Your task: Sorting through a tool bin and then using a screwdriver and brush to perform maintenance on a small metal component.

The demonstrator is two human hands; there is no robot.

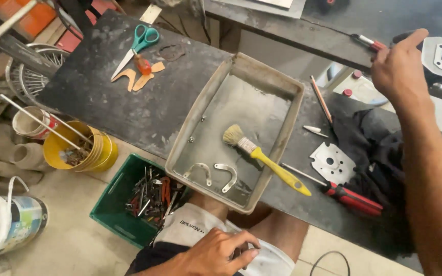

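While reaching to far right edge of workbench (129, 97), right hand (397, 64) curls at small red-handled tool (368, 42); grip itself hard to tell. Left hand (221, 253) rests on knee, fingers pinched on small dark object, unclear. Metal tray (195, 117) at near edge holds yellow-handled brush (262, 156) and two curved brackets (216, 174), apparently brushed clean. Red screwdriver (344, 194) and plate (332, 162) lie beside dark cloth (369, 138), untouched. Tray's near corner hidden behind knee.

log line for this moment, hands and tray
left hand: on lap, small item | right hand: reaching red-handled tool | tray: brush, two curved brackets
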